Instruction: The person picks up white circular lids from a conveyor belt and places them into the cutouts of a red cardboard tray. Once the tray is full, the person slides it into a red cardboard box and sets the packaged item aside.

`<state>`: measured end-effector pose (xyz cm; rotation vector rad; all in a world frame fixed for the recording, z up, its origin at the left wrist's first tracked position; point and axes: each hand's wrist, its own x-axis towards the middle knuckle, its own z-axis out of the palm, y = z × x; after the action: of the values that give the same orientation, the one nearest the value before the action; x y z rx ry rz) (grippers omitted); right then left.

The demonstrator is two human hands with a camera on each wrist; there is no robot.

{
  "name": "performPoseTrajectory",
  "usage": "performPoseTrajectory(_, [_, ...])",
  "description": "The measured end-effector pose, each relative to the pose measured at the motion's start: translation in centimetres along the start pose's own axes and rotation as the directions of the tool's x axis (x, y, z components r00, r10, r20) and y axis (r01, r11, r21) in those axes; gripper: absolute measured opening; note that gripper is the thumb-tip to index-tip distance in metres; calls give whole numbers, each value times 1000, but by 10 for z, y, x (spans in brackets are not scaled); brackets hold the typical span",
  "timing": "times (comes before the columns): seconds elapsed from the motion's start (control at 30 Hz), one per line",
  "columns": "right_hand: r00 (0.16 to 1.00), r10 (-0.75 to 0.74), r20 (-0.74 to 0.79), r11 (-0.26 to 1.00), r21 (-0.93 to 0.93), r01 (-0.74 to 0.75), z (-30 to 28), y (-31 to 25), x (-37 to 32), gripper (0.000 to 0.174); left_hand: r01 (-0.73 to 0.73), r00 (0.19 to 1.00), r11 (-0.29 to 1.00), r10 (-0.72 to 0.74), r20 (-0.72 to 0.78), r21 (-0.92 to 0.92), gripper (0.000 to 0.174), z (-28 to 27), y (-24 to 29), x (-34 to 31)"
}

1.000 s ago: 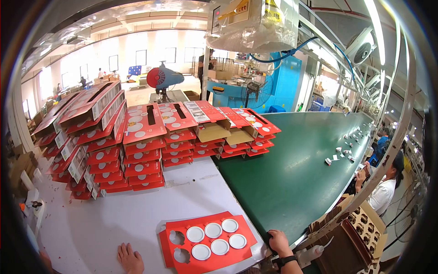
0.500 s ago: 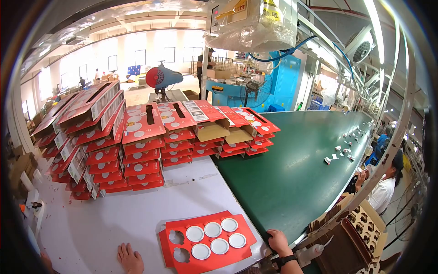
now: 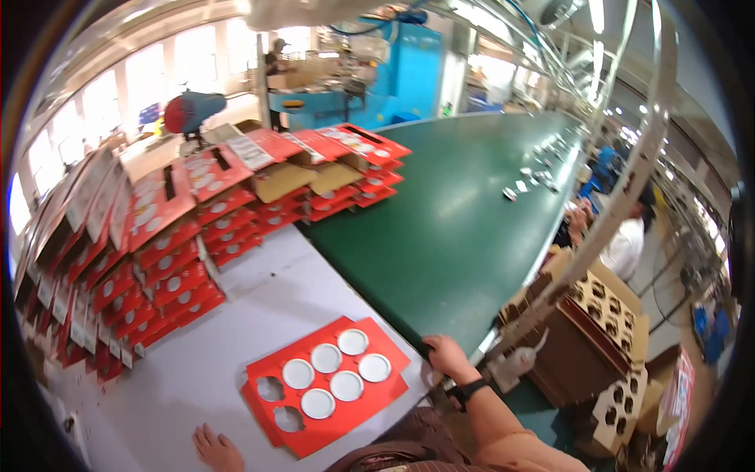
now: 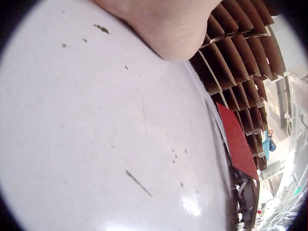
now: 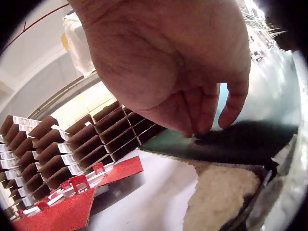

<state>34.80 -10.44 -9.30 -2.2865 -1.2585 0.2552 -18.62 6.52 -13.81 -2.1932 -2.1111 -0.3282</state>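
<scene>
A worker's left hand [image 3: 218, 449] rests, fingers relaxed, on the bench [image 3: 275, 295], the right hand [image 3: 450, 356] loosely bent at the green belt [image 3: 440, 236], seemingly between steps; between them, a red card [image 3: 321, 380] bearing six white discs [image 3: 325, 358] calls for filling two cutouts [image 3: 289, 418].

we see a red and blue machine [image 3: 193, 112] left of a tall blue cabinet [image 3: 414, 69], and a person in white [image 3: 626, 245] behind a slanted post [image 3: 629, 185].
</scene>
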Motion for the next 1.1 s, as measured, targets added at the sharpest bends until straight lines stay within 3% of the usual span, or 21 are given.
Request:
performPoseTrajectory(0.2, [998,-27,-57,999,29,29,-1,-4,-2,35,41,999,999,-41,11,28,47,-3,-1,0])
performPoseTrajectory(0.27, [998,60,29,991,120,-63,-6,-5,0,36,53,999,998,-53,5,24,47,-2,-2,0])
performPoseTrajectory(0.33, [984,150,99,899,400,-178,-18,-14,4,31,63,998,998,-63,31,22,46,-4,1,1])
performPoseTrajectory(0.4, [997,63,41,715,695,-74,-48,-43,4,31,94,996,996,-94,10,8,46,-9,8,-1])
performPoseTrajectory(0.43, [1000,-8,-17,653,757,18,-67,-64,2,31,83,996,997,-83,8,2,46,-11,11,-4])
performPoseTrajectory(0.47, [994,-66,-82,580,808,105,-90,-88,0,32,97,995,995,-97,4,-7,46,-12,11,-5])
performPoseTrajectory(0.53, [956,-213,-202,555,780,289,-145,-141,-15,30,64,998,997,-63,19,-38,45,-11,9,-1])
performPoseTrajectory(0.57, [954,-218,-204,558,776,294,-164,-157,-22,30,66,998,997,-65,18,-44,45,-8,7,0])
performPoseTrajectory(0.63, [736,-541,-406,295,728,619,-192,-180,-33,31,46,999,999,-46,-21,3,46,-1,2,-2])
performPoseTrajectory(0.67, [736,-544,-403,297,728,618,-201,-192,-35,31,48,999,999,-48,-18,0,46,1,1,-2])
performPoseTrajectory(0.73, [506,-719,-478,-128,805,579,-210,-219,-40,33,42,998,999,-42,-44,10,46,3,0,-3])
performPoseTrajectory(0.77, [507,-720,-474,-125,808,576,-209,-242,-54,33,44,998,999,-44,-40,9,46,1,1,-3])
performPoseTrajectory(0.8, [657,-514,-551,-116,804,584,-206,-269,-72,13,64,998,998,-64,-23,8,46,-3,3,-2])
performPoseTrajectory(0.83, [758,-272,-593,-104,801,590,-204,-282,-81,12,84,996,996,-84,-6,7,46,-4,5,-2])
performPoseTrajectory(0.87, [758,-275,-591,-102,802,588,-202,-280,-74,12,85,996,996,-85,-3,5,46,-3,5,-3])
performPoseTrajectory(0.9, [584,-513,-629,-229,756,613,-201,-276,-59,4,80,997,997,-80,-16,4,46,-1,4,-3])
performPoseTrajectory(0.93, [346,-691,-634,-362,718,594,-202,-277,-48,17,76,997,997,-75,-30,5,46,-1,4,-3])
performPoseTrajectory(1.0, [364,-680,-636,-374,728,574,-200,-289,-45,10,87,996,996,-87,-17,3,46,-6,7,-2])
performPoseTrajectory(1.07, [201,-593,-780,-554,576,601,-185,-288,-36,13,98,995,995,-98,-6,2,46,-7,7,-1])
performPoseTrajectory(1.1, [201,-594,-779,-554,577,600,-189,-287,-38,13,90,996,996,-90,-13,5,46,-5,6,-1])
